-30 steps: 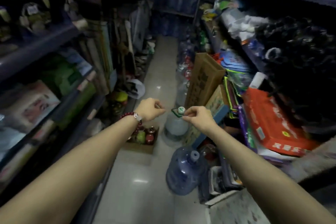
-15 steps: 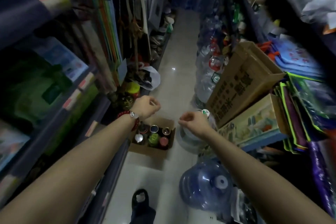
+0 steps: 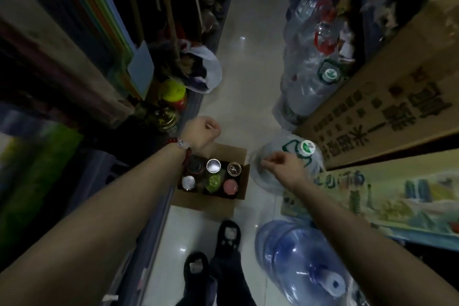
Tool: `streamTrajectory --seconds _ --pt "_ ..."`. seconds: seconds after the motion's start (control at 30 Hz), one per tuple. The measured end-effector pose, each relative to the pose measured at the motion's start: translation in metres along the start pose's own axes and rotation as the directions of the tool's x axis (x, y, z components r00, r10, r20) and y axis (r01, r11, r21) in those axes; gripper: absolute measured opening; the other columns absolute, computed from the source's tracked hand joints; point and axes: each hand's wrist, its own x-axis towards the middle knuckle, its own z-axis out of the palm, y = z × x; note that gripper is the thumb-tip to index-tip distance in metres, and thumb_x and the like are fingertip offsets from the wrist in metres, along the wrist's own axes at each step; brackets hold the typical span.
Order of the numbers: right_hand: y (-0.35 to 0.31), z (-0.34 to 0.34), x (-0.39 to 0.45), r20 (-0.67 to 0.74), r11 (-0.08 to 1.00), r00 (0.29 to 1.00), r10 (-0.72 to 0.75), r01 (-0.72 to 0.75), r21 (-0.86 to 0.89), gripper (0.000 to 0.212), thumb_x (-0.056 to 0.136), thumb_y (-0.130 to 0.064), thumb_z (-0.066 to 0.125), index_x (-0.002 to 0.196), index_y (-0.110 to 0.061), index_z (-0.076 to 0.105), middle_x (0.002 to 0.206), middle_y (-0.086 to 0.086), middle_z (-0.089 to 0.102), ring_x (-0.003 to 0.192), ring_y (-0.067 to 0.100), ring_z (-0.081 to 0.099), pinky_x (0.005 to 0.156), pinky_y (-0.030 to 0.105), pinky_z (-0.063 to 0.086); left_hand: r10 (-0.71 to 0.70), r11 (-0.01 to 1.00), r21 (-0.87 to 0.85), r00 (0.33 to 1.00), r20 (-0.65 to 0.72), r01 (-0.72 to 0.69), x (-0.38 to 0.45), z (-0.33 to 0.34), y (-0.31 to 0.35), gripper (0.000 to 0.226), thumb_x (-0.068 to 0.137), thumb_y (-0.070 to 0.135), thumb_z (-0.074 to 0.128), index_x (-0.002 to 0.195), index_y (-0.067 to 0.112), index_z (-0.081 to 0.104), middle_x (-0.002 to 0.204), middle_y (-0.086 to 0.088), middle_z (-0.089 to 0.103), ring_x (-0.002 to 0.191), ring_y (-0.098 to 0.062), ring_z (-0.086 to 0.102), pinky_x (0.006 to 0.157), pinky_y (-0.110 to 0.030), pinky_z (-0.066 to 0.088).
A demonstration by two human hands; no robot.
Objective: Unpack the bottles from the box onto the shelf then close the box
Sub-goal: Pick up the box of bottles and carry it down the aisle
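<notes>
Head view shows both hands empty, fingers curled: left hand (image 3: 202, 131) above the open box (image 3: 238, 156), right hand (image 3: 282, 169) beside it; bottles (image 3: 213, 166) stand inside, unpacking seemingly unstarted; next, reach down and grasp one.

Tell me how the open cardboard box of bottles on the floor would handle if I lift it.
The cardboard box probably feels heavy for its size, since bottles fill it. Its flaps are open, so it may flex and the bottles could rattle or tip.
</notes>
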Motion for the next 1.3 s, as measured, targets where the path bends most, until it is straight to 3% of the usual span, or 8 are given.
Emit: streamTrajectory --seconds 0.2,0.33,0.57,0.7,0.83,0.93,1.07,1.3 --pt "0.050 0.053 0.089 0.017 0.994 0.994 0.109 -0.110 0.023 0.016 0.086 -0.026 0.066 0.093 -0.011 0.068 0.080 0.001 0.063 0.082 0.019 0.059 0.080 0.036 0.048 -0.098 0.993 -0.068 0.995 -0.002 0.098 0.083 0.020 -0.075 0.008 0.071 0.027 0.065 0.068 0.021 0.063 0.071 -0.007 0.063 0.074 -0.021 0.059 0.083 -0.046 0.053" --pt "0.090 0.093 0.118 -0.002 0.979 0.982 0.190 -0.189 0.071 0.016 0.086 -0.028 0.065 0.082 -0.013 0.062 0.068 -0.003 0.055 0.066 0.012 0.051 0.067 0.030 0.040 -0.136 0.990 -0.041 0.990 -0.021 0.135 0.107 0.037 -0.118 0.008 0.080 0.018 0.065 0.087 0.015 0.069 0.086 -0.004 0.064 0.083 -0.019 0.059 0.077 -0.029 0.048" --pt "0.162 0.189 0.178 -0.150 0.948 0.946 0.287 -0.258 0.185 0.059 0.085 -0.040 0.066 0.132 -0.010 0.047 0.130 0.015 0.054 0.117 0.032 0.053 0.099 0.051 0.045 -0.150 0.988 -0.040 0.983 -0.103 0.146 0.175 0.061 -0.225 0.053 0.084 0.026 0.069 0.130 0.013 0.048 0.125 -0.008 0.058 0.107 -0.017 0.053 0.088 -0.027 0.041" --pt "0.200 0.236 0.201 -0.211 0.938 0.928 0.308 -0.260 0.227 0.074 0.084 -0.037 0.067 0.143 -0.010 0.033 0.142 0.016 0.044 0.130 0.034 0.043 0.107 0.046 0.038 -0.200 0.980 -0.044 0.972 -0.122 0.196 0.202 0.072 -0.292 0.069 0.080 0.037 0.071 0.138 0.018 0.040 0.139 -0.006 0.049 0.127 -0.025 0.047 0.103 -0.038 0.041" --pt "0.232 0.274 0.216 -0.222 0.850 0.862 0.456 -0.348 0.395 0.091 0.078 -0.050 0.069 0.148 -0.014 0.022 0.148 0.018 0.037 0.135 0.036 0.038 0.109 0.046 0.032 -0.263 0.957 -0.151 0.960 -0.097 0.247 0.205 0.093 -0.348 0.061 0.081 0.034 0.070 0.134 0.019 0.043 0.130 -0.002 0.054 0.119 -0.023 0.052 0.099 -0.039 0.044" --pt "0.249 0.292 0.218 -0.183 0.788 0.821 0.541 -0.419 0.451 0.076 0.082 -0.044 0.067 0.144 -0.016 0.032 0.138 0.019 0.050 0.125 0.036 0.050 0.103 0.043 0.042 -0.313 0.927 -0.232 0.949 -0.045 0.295 0.204 0.103 -0.382 0.055 0.080 0.036 0.071 0.129 0.024 0.050 0.125 0.003 0.059 0.113 -0.020 0.056 0.100 -0.043 0.046" --pt "0.262 0.307 0.216 -0.213 0.894 0.887 0.409 -0.343 0.289 0.039 0.093 -0.027 0.056 0.127 -0.010 0.053 0.119 0.017 0.064 0.109 0.033 0.061 0.088 0.031 0.044 -0.356 0.898 -0.265 0.934 0.036 0.352 0.201 0.112 -0.409 0.045 0.092 0.024 0.056 0.136 0.018 0.048 0.134 -0.005 0.057 0.122 -0.025 0.053 0.107 -0.046 0.041" --pt "0.256 0.306 0.216 -0.256 0.917 0.888 0.382 -0.331 0.221 0.031 0.097 -0.014 0.046 0.126 -0.007 0.056 0.116 0.016 0.065 0.110 0.032 0.059 0.088 0.029 0.040 -0.383 0.919 -0.136 0.919 -0.091 0.369 0.196 0.130 -0.405 0.040 0.099 0.021 0.042 0.136 0.005 0.047 0.135 -0.016 0.054 0.123 -0.033 0.051 0.107 -0.044 0.039"
